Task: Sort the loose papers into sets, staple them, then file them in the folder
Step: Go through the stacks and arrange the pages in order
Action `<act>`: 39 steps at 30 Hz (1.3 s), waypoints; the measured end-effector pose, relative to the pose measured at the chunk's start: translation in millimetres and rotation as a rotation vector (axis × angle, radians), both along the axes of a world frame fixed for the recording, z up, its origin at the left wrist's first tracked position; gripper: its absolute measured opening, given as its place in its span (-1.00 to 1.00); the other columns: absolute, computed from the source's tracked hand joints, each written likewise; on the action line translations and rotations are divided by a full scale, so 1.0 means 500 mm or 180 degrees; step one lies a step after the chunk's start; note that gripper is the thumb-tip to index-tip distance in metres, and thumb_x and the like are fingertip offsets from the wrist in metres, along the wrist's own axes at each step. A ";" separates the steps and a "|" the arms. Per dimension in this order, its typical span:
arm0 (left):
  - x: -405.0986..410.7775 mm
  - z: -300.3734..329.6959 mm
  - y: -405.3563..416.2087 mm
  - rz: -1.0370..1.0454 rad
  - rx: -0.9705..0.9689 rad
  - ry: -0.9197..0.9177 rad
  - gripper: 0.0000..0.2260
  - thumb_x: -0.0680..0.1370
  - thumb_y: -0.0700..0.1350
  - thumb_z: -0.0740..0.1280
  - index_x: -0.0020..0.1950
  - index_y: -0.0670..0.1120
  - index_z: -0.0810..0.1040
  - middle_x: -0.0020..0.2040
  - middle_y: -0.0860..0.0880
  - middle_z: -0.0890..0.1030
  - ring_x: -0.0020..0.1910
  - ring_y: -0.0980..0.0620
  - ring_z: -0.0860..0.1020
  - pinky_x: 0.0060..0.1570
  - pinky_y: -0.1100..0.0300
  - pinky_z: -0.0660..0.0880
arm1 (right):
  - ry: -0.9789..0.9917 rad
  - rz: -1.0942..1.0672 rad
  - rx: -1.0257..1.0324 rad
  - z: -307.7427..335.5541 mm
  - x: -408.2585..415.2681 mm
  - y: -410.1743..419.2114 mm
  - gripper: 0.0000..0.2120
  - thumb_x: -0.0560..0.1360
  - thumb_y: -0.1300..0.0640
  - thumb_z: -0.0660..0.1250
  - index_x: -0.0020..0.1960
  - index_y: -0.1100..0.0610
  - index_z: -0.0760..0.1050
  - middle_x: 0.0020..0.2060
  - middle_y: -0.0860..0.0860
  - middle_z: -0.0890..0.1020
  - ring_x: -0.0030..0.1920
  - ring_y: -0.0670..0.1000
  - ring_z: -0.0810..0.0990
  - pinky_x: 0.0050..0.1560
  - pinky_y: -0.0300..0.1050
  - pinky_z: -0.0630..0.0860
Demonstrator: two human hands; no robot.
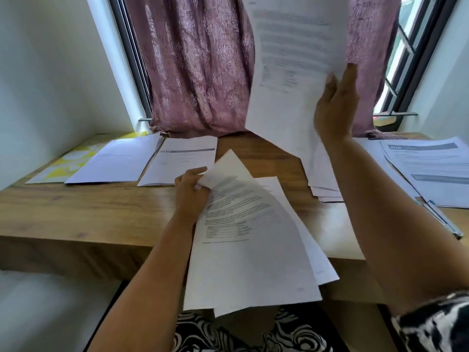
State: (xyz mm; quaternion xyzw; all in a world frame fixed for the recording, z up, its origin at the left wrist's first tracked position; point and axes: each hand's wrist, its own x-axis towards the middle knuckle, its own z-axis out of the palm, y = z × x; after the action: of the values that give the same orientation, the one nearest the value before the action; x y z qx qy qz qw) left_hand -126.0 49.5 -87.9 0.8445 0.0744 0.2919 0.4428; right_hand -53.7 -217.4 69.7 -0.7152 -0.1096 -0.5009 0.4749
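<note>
1. You are at the sorting step: nothing here shows a stapler, and the papers are not yet filed.
2. Your left hand (191, 190) pinches the far corner of a fanned bunch of white printed sheets (250, 247), which droops over the near edge of the light wooden desk (83, 212) toward your lap.
3. Your right hand (335, 107) is raised, fingers mostly straight against the edge of a single white printed page (291, 72) held upright in front of the mauve patterned curtain (198, 67); how the thumb grips is hidden behind the page.
4. Two sorted white stacks (152, 161) lie side by side at the far left, partly over a yellow-and-white patterned folder (66, 165). Another loose pile (429, 168) sits at the far right, and a smaller stack (324, 184) lies under your right forearm.
5. Next, I judge, you must read the raised page's heading and lay it on the matching stack, squaring the edges.
</note>
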 end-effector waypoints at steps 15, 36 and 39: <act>-0.053 0.063 -0.008 -0.0542 -0.1910 -0.0504 -0.86 0.43 -0.29 0.21 -0.33 -0.19 0.43 -0.37 -0.04 0.47 -0.35 0.07 0.49 -0.35 0.22 0.45 | 0.3606 0.1598 -0.1570 -0.236 -0.076 -0.019 -0.42 0.37 -0.23 0.31 0.32 0.00 0.44 0.18 0.06 0.59 0.16 0.16 0.58 0.19 0.15 0.53; -0.007 0.014 -0.010 -0.0358 0.0800 0.0957 -0.63 0.23 0.15 0.32 -0.03 0.02 0.52 -0.03 0.06 0.53 0.11 0.03 0.39 0.21 0.01 0.34 | 0.2755 0.1473 -0.3732 -0.275 0.005 0.024 -0.35 0.54 -0.11 0.30 0.54 0.04 0.16 0.51 0.08 0.24 0.53 0.20 0.12 0.48 0.26 0.12; 0.001 0.011 -0.001 -0.0258 0.0855 0.1044 -0.41 0.15 0.30 0.18 0.04 -0.01 0.55 0.07 0.04 0.52 0.15 0.00 0.35 0.19 -0.01 0.37 | 0.2404 0.1848 -0.3218 -0.279 0.000 0.028 -0.50 0.52 0.01 0.38 0.39 0.14 0.38 0.28 0.10 0.50 0.29 0.15 0.47 0.36 0.19 0.35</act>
State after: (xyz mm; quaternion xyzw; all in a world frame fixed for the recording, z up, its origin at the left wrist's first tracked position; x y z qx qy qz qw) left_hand -125.5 49.0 -82.6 0.9344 0.0718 0.1398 0.3197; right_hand -53.6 -203.5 -69.6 -0.9157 -0.3437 0.0420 0.2038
